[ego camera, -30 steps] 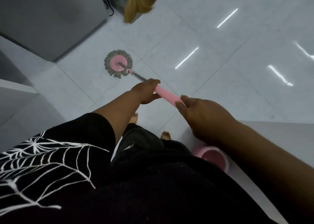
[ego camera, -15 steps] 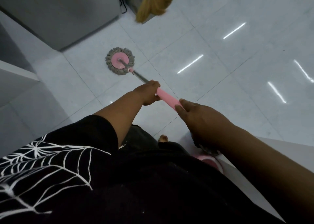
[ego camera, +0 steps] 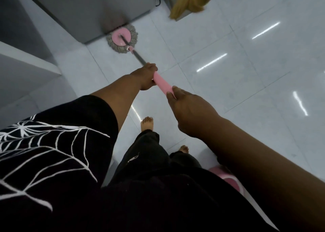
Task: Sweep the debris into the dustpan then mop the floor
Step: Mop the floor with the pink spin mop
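1. Pink bucket [ego camera: 228, 179] sits at the person's right side, mostly hidden behind the right forearm; in the same spot relative to the body as a second ago.
2. Bare feet: left foot [ego camera: 147, 124] is now planted well forward on the tile. A second ago it only just peeked out by the leg, so that's a step toward the cabinet.
3. Right hand [ego camera: 190, 112] clamped on the near end of the pink mop handle [ego camera: 161, 83], fingers wrapped tight.
4. Left hand [ego camera: 146, 76] clamped on the handle's far end, where pink meets the grey pole; both arms are more extended than before.
5. Mop head [ego camera: 122, 40] has been pushed away from the open tile and now sits against the foot of the grey cabinet [ego camera: 98, 11], strands touching its base edge. Slight motion blur there.
6. Straw broom [ego camera: 191, 2] leans parked at the back beside a grey bin-like thing; no dustpan clearly seen.
7. Judgement: sweeping looks finished, mopping mid-stroke at its far reach; pull-back likely next.
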A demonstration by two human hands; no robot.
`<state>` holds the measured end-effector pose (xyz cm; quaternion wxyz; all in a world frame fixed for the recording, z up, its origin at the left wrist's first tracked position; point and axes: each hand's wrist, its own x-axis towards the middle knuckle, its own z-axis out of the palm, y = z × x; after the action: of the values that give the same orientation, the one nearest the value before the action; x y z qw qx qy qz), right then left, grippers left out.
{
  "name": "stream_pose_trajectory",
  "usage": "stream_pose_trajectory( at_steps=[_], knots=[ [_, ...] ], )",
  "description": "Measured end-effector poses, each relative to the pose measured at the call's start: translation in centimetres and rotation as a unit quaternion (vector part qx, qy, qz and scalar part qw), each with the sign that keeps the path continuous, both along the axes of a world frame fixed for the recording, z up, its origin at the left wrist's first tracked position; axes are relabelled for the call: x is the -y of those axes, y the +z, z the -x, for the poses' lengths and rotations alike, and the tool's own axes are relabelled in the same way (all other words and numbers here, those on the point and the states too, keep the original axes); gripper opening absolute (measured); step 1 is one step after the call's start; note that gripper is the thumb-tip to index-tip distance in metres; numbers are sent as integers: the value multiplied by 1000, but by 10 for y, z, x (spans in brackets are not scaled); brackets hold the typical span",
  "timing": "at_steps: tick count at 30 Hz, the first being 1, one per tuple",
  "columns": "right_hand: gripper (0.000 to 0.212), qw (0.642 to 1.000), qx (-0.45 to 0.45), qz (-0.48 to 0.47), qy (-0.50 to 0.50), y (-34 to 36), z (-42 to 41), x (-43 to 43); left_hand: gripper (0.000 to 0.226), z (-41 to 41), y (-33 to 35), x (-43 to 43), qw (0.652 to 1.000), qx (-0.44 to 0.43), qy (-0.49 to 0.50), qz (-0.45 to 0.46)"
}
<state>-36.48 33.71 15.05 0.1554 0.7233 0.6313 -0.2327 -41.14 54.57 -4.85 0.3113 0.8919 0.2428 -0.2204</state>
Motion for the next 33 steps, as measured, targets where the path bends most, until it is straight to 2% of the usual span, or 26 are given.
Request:
stream_pose_trajectory(
  at_steps=[4, 9, 18, 26, 33],
  knots=[
    [62, 1000, 1, -5, -3, -5, 3, -18, 63, 0, -2, -21, 1000, -9, -5, -2],
    [60, 1000, -2, -6, 4, 1, 9, -1, 62, 10, 0, 0, 1000, -1, 2, 0],
    [55, 1000, -13, -4, 18, 37, 27, 104, 61, 46, 23, 116, 999, 0, 30, 10],
    [59, 998, 12, 21, 51, 57, 39, 213, 57, 81, 39, 235, 997, 45, 64, 25],
    [58, 996, 15, 20, 85, 71, 54, 224, 55, 103, 45, 257, 992, 77, 95, 30]
  ],
)
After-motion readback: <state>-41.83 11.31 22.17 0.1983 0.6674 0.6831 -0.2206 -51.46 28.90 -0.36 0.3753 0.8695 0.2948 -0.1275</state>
